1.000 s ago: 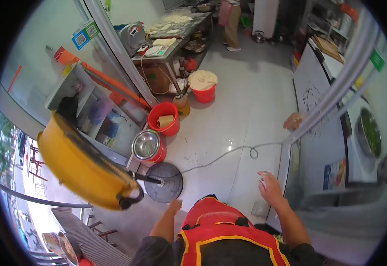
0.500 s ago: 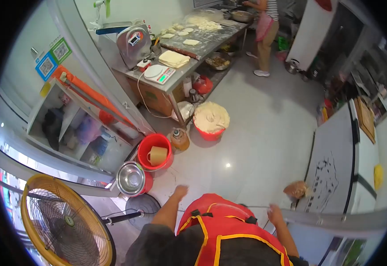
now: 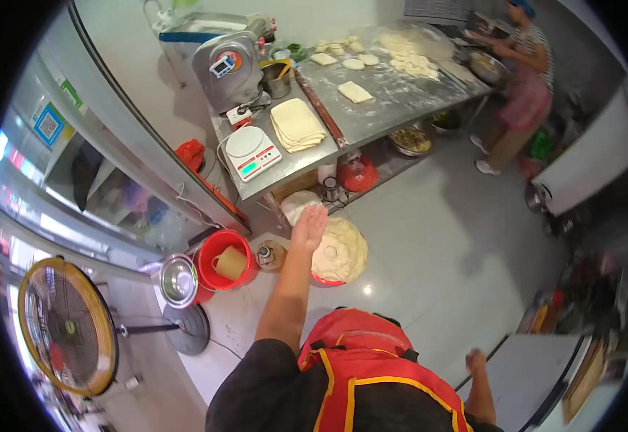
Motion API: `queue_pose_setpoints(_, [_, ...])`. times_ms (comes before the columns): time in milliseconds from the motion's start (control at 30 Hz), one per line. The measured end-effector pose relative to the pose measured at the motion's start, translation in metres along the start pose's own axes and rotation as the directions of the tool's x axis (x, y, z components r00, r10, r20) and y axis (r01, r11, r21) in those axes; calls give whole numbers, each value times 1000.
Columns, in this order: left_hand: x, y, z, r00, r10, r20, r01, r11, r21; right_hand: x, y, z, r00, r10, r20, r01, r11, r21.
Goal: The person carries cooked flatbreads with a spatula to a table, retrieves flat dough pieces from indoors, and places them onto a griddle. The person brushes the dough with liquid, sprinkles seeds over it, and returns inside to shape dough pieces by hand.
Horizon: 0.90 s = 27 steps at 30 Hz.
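My left hand (image 3: 309, 227) reaches forward with its fingers stretched out, holding nothing. In the view it overlaps the left edge of a large mass of pale dough (image 3: 340, 252) in a red tub (image 3: 326, 281) on the floor; I cannot tell that it touches either. Low on the right, my right hand (image 3: 476, 359) hangs with fingers curled, near a white freezer-like unit (image 3: 533, 374), and nothing shows in it. Ahead stands a metal worktable (image 3: 386, 119) bearing a stack of folded dough sheets (image 3: 296, 124), a digital kitchen scale (image 3: 253, 153) and a single dough sheet (image 3: 355, 91).
A person (image 3: 528, 79) in a pink apron works at the table's far end. Left on the floor are a red bucket (image 3: 206, 241) with a beige jug, a metal bowl (image 3: 178, 281), a bottle (image 3: 271, 254) and a standing fan (image 3: 69, 327). A long rolling pin (image 3: 319, 108) lies on the table.
I have come closer to the worktable, and the view has turned left. My left hand has risen and moved forward, its fingers now extended. My right hand is lower in view.
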<state>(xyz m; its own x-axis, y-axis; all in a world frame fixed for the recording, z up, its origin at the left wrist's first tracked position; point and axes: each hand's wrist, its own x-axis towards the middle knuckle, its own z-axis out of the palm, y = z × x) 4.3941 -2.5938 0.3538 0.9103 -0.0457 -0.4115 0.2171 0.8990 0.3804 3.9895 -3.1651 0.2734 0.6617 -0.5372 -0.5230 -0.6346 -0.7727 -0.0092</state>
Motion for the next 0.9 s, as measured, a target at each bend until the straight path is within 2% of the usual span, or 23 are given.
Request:
queue_pose_setpoints(33, [15,1,16,998,47,-44,-48,999,-25,63,-11,-40,876,-444,-191,401,888,-223])
queue_pose_setpoints(67, [31,6,30,994,85,-76,-87,996,-33,108,-64,-97,838,-462,-290,415,885,-210])
queue_pose_setpoints(133, [60,19,45,978,153,-145,-159,987,-33,181,-170,-198,814,-466,-346,495,869,-6])
queue_pose_setpoints(167, [81,26,48,962,181,-202,-192,981,-37,194,-224,-238,693,-570,-442,607,792,-71])
queue_pose_setpoints(200, [105,33,48,945,206,-255,-223,974,-40,195,-280,-282,654,-617,-439,671,740,-41])
queue_pose_setpoints(267, [155,45,49,910,251,-329,-296,951,-93,214,-361,-319,547,-704,-454,785,619,-13])
queue_pose_setpoints(333, [205,51,51,823,246,-511,-330,941,-78,238,-414,-336,410,-784,-467,877,480,-35])
queue_pose_setpoints(367, [234,59,55,771,244,-589,-356,931,-80,245,-445,-349,391,-815,-428,898,440,-18])
queue_pose_setpoints(433, [248,46,31,806,398,-438,-470,880,-65,244,-466,-361,378,-885,-272,923,382,39])
queue_pose_setpoints(467, [249,50,58,757,365,-542,-484,871,-89,257,-473,-363,397,-891,-221,917,394,60])
queue_pose_setpoints(567, [261,59,96,618,324,-716,-560,821,-112,298,-512,-377,428,-897,-114,902,416,115])
queue_pose_setpoints(633, [257,60,118,566,323,-759,-617,776,-130,314,-548,-387,440,-896,-59,891,428,150])
queue_pose_setpoints(667, [262,59,111,610,293,-736,-602,775,-191,324,-572,-391,357,-932,-59,924,343,169])
queue_pose_setpoints(767, [274,58,102,544,275,-793,-513,856,-55,347,-688,-395,90,-994,-61,971,74,228])
queue_pose_setpoints(800, [268,58,124,531,386,-754,-545,837,45,348,-735,-393,8,-998,-61,969,-7,245])
queue_pose_setpoints(900, [283,43,142,303,660,-687,-516,720,464,326,-878,-371,-303,-948,-94,920,-316,230])
